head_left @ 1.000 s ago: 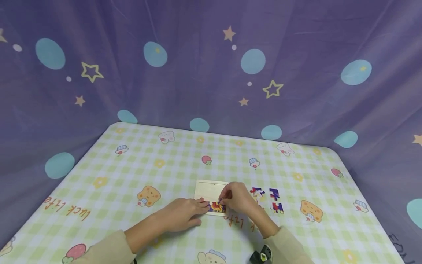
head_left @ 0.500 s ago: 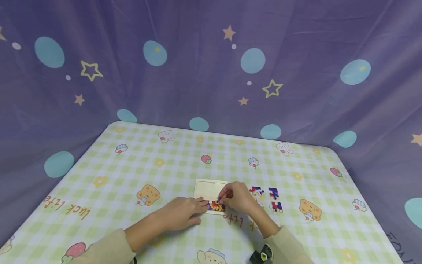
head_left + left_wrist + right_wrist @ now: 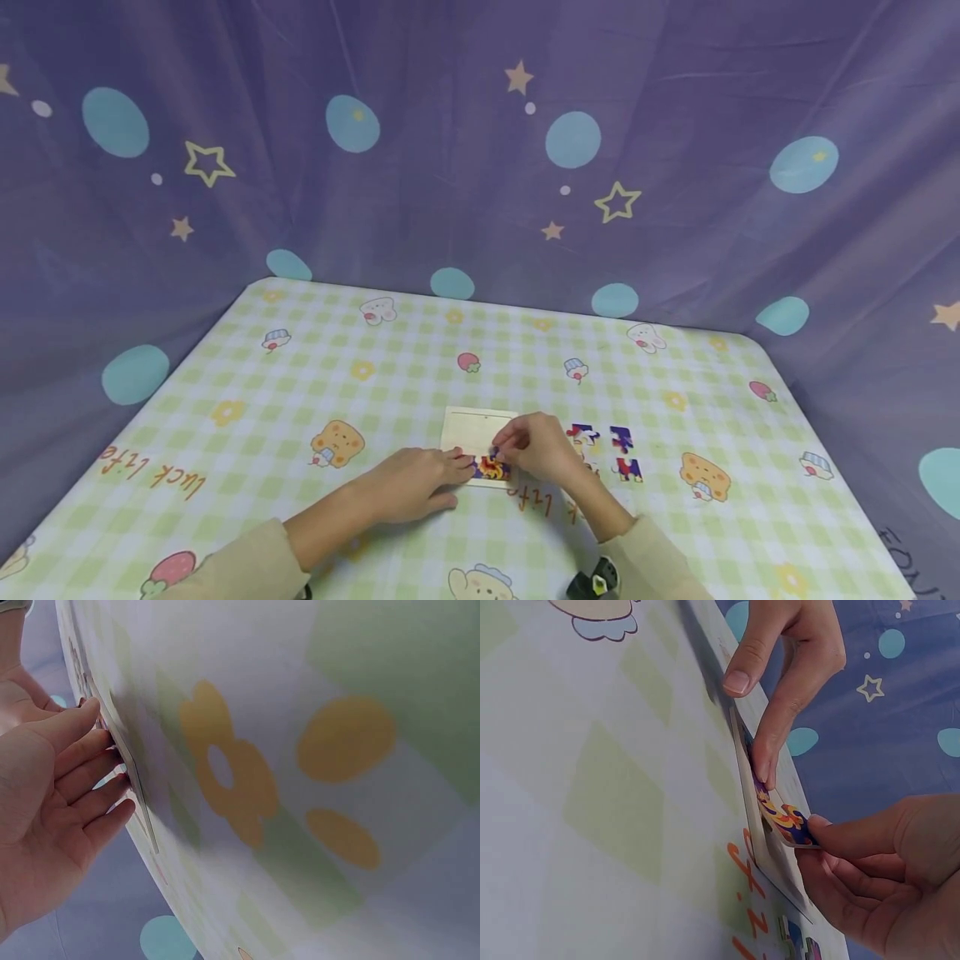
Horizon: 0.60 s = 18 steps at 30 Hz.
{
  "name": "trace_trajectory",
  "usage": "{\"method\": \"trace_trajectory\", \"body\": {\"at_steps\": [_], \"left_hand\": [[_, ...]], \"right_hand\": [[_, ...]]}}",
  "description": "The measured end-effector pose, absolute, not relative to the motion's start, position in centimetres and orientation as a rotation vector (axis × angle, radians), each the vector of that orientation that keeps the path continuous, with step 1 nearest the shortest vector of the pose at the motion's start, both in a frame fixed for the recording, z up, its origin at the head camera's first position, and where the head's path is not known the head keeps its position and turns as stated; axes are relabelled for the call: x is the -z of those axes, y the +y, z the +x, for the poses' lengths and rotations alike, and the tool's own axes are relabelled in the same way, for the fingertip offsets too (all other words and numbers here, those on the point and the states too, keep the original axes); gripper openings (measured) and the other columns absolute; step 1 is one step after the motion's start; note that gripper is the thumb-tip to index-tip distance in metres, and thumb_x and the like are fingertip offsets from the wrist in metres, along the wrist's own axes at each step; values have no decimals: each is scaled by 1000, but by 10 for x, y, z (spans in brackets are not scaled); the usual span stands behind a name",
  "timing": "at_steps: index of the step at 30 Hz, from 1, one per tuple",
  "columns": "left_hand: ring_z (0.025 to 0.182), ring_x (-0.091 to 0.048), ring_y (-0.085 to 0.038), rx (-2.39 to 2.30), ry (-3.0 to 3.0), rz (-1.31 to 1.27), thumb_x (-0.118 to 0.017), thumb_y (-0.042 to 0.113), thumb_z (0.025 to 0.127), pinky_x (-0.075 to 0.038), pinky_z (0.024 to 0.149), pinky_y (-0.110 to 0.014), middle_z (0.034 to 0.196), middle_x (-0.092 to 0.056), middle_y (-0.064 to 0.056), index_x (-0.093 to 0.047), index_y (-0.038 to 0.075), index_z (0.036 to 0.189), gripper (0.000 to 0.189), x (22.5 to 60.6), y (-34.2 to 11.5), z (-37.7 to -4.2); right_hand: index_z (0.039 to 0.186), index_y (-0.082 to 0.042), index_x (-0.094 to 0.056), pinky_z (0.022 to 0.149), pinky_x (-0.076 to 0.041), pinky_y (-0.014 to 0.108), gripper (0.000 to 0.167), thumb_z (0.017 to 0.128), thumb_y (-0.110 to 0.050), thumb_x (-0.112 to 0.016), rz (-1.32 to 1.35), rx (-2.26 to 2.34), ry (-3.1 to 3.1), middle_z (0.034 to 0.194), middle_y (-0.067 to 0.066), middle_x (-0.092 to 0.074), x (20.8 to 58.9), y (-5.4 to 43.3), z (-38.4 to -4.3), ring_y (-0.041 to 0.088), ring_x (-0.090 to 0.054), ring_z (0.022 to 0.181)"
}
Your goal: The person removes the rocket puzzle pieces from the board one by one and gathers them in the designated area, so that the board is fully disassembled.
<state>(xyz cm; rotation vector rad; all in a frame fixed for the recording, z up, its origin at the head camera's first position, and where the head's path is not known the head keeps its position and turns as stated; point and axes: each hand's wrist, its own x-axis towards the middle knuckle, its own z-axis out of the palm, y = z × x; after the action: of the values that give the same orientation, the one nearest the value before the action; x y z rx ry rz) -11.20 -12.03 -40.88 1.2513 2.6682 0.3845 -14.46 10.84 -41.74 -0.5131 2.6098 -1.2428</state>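
A shallow pale wooden puzzle tray (image 3: 467,429) lies on the table, with colourful joined puzzle pieces (image 3: 491,469) along its near side. My left hand (image 3: 415,485) rests at the tray's left edge, its nearly straight fingertips touching the pieces there. At the tray's right side my right hand (image 3: 542,450) pinches a puzzle piece between thumb and fingers. The right wrist view shows that piece (image 3: 799,829), purple with orange and yellow swirls, tilted up from the tray. Fingers hide part of the pieces in the head view.
Several loose puzzle pieces (image 3: 622,439) lie on the table just right of the tray, one partly hidden by the right wrist. A checked cloth (image 3: 300,517) with printed cartoons covers the table. Behind hangs a purple curtain (image 3: 450,200).
My right fingertips have shifted slightly left over the tray with the pinched puzzle piece. The left hand has stayed in place.
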Motion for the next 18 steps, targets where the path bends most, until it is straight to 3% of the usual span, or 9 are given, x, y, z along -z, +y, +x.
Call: {"method": "trace_trajectory", "body": {"at_steps": [18], "left_hand": [[127, -55, -26, -384, 2670, 1259, -67, 24, 94, -48, 103, -41, 136, -60, -7, -65, 5, 129, 40, 409, -121, -112]], "right_hand": [[83, -5, -74, 57, -50, 20, 7, 83, 2, -76, -533, 1264, 2592, 70, -5, -66, 423, 110, -144, 6, -59, 61]]}}
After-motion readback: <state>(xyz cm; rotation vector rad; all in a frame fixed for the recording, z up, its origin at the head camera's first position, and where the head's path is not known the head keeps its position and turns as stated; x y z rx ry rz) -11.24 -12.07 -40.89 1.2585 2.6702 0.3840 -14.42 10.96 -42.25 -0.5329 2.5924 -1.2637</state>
